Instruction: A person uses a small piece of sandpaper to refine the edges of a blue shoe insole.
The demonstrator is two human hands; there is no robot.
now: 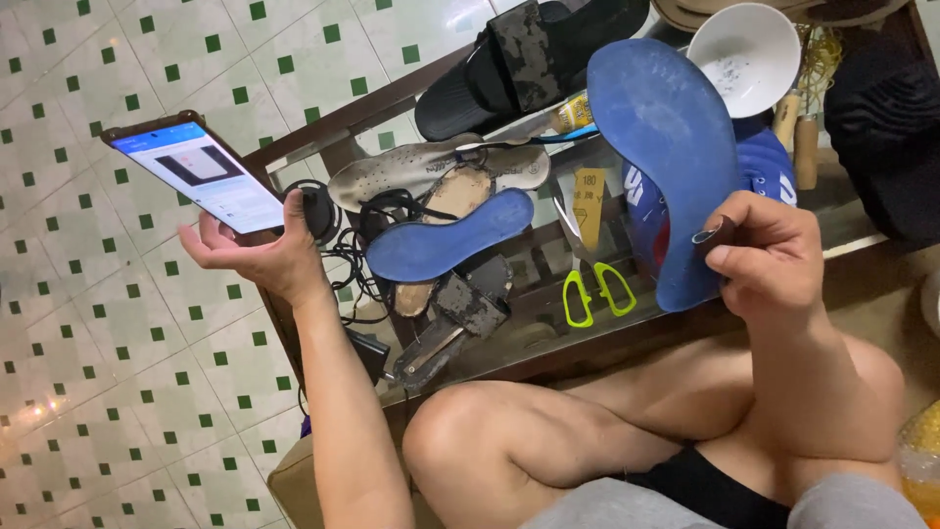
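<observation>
**Crossed legs, phone in left hand, insole in right**

Bare knees (470, 441) crossed at bottom of frame, nearest the lens; grey and black shorts edge below them.

Left hand (259, 250): palm up, fingers curled loosely round the lower end of a smartphone (196, 171). Phone in a dark red-brown case, screen lit, tilted up and away to the left, held out over the tiled floor (117, 323), off the table's edge. Grip is loose, more cradle than clamp.

Right hand (769, 260): closed on the lower end of a large blue insole (666, 147). Insole stands nearly upright, wide end up, smooth blue face toward camera, in front of the table's right half. Thumb and fingers also pinch a small dark piece (715, 235) against the insole's edge; can't tell what it is.

Glass-topped table (548, 323) with dark wooden frame, just past the knees. On it:
- second blue insole (446, 240), lying flat, near centre
- grey insole (431, 168) behind it, worn brown insole (450, 211) partly under both
- scissors with yellow-green handles (597, 289), between the flat insole and the held one
- black sandal (519, 64) at the far edge
- white bowl (744, 57) top right, touching nothing I can make out
- blue shoe (774, 171) with white marks, mostly hidden behind the held insole
- black cables (357, 264) and a round black object at the left end, near the left wrist
</observation>
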